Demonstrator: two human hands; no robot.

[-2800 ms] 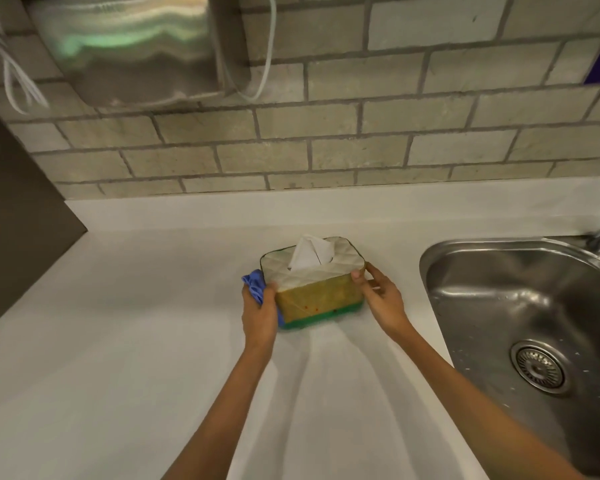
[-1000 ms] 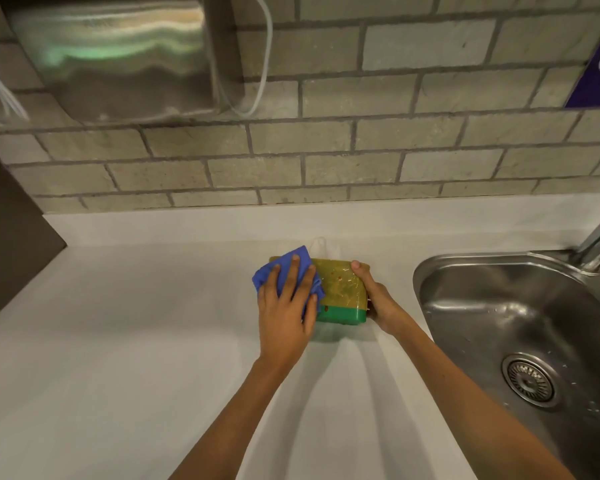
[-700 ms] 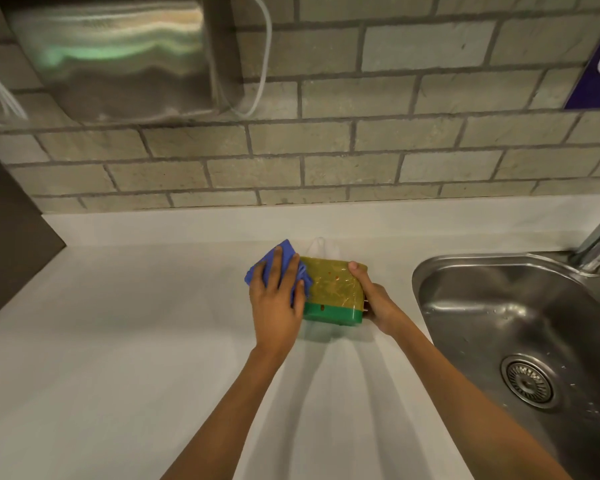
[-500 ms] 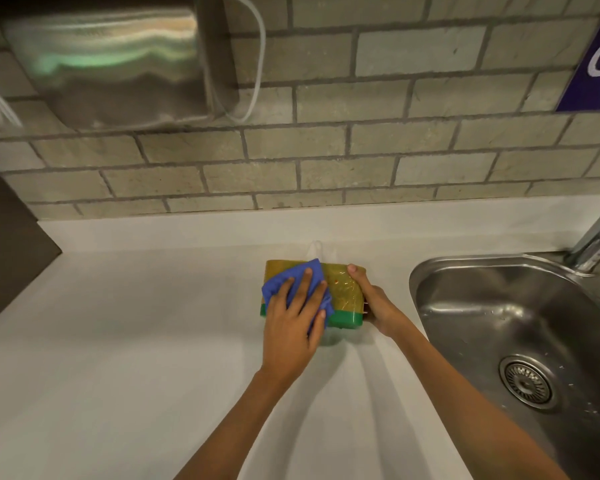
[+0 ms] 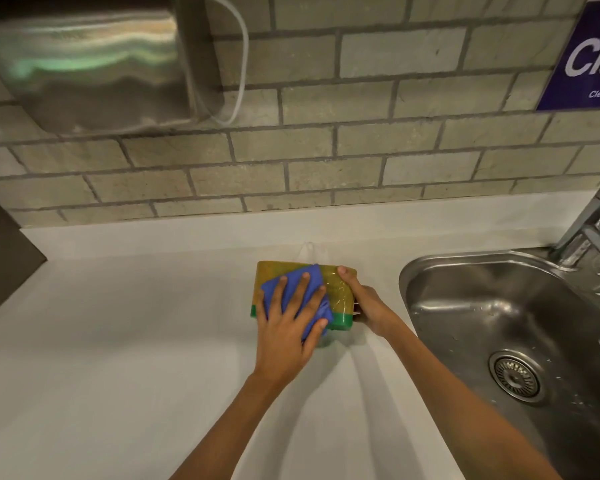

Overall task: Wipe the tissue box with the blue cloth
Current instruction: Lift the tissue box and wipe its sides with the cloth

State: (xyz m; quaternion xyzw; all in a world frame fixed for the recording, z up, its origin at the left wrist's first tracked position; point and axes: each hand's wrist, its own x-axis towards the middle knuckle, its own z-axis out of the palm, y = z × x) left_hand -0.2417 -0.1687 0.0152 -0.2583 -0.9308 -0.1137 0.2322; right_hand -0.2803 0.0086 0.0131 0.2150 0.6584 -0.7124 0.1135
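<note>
The tissue box point(image 5: 340, 289), yellow-gold with a green band, is tipped back on the white counter point(image 5: 118, 341) so its long side faces up. A white tissue tip point(image 5: 307, 247) pokes out behind it. My left hand point(image 5: 288, 327) lies flat with fingers spread, pressing the blue cloth point(image 5: 298, 282) onto the box's upturned side. My right hand point(image 5: 364, 303) grips the box's right end, thumb on top, holding it steady.
A steel sink point(image 5: 510, 323) with a drain point(image 5: 515, 375) lies directly right of the box, with a faucet point(image 5: 593, 230) at its far corner. A metal dispenser point(image 5: 90, 64) hangs on the brick wall. A dark panel point(image 5: 0, 258) stands at the left.
The box was tipped back from upright. Over the last second my left hand has slid the blue cloth back and forth across the upturned side, now toward the near right. My right hand keeps its grip.
</note>
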